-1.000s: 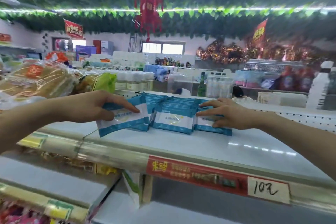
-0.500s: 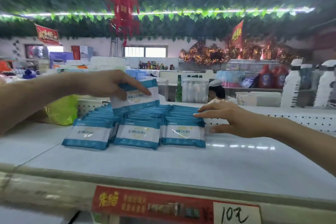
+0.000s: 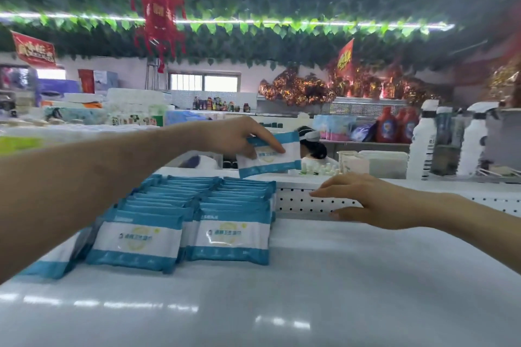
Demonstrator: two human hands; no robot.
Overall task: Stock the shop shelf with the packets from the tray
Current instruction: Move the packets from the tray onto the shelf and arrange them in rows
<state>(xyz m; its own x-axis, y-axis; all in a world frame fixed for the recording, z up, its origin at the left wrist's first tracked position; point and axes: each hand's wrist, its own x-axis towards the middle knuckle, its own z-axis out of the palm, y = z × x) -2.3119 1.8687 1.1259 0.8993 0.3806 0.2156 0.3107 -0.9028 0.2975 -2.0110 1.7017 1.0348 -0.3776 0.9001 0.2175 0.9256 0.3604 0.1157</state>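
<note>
Rows of blue-and-white packets lie stacked front to back on the white shelf. My left hand holds one more packet in the air, above and just right of the rows' far end. My right hand hovers flat over the bare shelf to the right of the rows, fingers spread, holding nothing. A third row at the far left is partly hidden by my left forearm. No tray is in view.
A white perforated back panel runs behind the packets. White spray bottles and red detergent bottles stand at the back right. A person's head shows beyond the shelf.
My left hand has carried the packet up and rightward, past the far end of the rows. My right hand has come off the right-hand row and moved right. The view has shifted closer.
</note>
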